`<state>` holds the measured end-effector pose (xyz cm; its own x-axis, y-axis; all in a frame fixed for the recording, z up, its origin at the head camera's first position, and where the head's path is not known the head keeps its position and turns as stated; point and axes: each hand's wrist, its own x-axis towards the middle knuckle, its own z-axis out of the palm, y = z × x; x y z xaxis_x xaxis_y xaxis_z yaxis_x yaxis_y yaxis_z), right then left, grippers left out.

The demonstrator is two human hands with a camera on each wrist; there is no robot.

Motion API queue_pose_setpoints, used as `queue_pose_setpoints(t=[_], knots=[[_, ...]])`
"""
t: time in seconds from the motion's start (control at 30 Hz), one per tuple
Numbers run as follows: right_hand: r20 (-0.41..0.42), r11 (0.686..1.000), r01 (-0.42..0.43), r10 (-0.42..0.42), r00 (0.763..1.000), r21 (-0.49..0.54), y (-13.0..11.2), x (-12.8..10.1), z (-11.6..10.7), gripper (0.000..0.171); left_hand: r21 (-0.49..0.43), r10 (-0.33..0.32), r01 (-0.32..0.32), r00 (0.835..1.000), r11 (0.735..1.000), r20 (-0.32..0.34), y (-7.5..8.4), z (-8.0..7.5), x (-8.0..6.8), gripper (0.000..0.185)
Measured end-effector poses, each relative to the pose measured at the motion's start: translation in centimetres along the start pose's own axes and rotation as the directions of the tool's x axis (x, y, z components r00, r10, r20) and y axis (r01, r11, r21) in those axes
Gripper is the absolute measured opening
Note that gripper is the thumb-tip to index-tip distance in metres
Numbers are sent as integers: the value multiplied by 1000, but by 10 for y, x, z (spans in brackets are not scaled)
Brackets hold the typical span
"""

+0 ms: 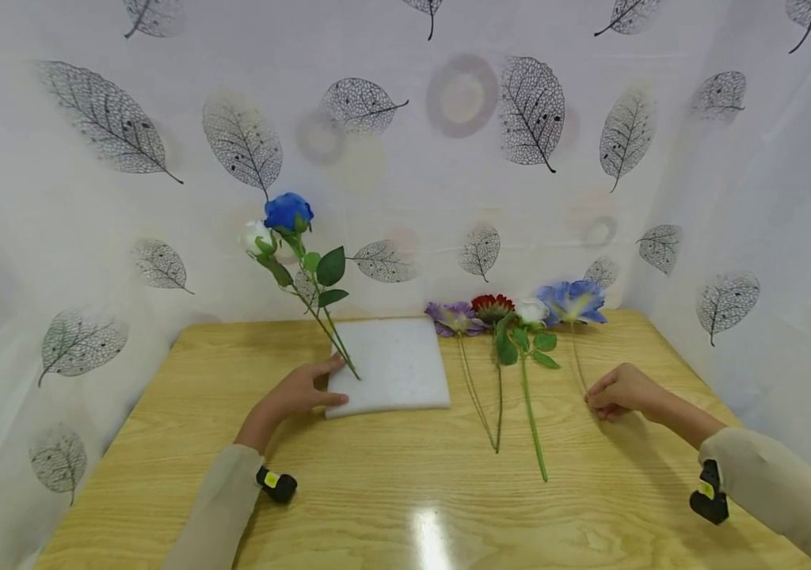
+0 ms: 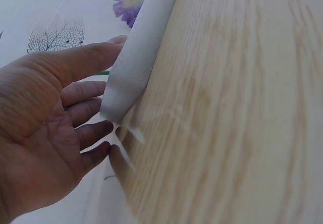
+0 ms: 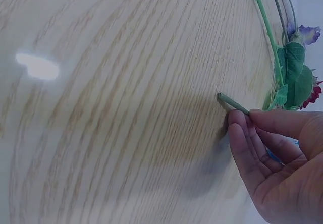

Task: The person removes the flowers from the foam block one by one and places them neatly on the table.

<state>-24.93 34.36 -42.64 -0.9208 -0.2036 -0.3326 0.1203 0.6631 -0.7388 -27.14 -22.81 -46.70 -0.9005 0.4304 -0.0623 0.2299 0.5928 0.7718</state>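
A white foam block lies on the wooden table, with a blue rose and a white rose standing slanted in it. My left hand rests open against the block's left edge, thumb on top and straight fingers alongside. To the right lie a purple flower, a red flower, a white flower and a blue flower. My right hand pinches the lower end of the blue flower's stem on the table.
White cloth printed with leaves hangs close behind and on both sides of the table. Bare wood stretches in front of the block and the flowers. The stems of the lying flowers point toward me. Green leaves lie just beyond my right hand.
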Motion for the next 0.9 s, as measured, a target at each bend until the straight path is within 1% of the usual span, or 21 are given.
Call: queue_pose_setpoints(t=[0.1, 0.37, 0.67, 0.9], knots=[[-1, 1000, 11, -11, 1000, 1, -1, 2, 2, 25, 1, -3, 3, 1000, 1000, 4, 1, 0, 1, 85], [-18, 998, 45, -45, 999, -36, -8, 2, 6, 23, 0, -7, 7, 1000, 1000, 4, 2, 0, 3, 86], [-38, 993, 86, -90, 995, -78, -4, 4, 8, 20, 3, 2, -2, 1000, 1000, 0, 1, -1, 0, 85], [-40, 988, 117, -122, 992, -105, -2, 4, 9, 19, 9, -3, 3, 1000, 1000, 0, 0, 0, 1, 85]])
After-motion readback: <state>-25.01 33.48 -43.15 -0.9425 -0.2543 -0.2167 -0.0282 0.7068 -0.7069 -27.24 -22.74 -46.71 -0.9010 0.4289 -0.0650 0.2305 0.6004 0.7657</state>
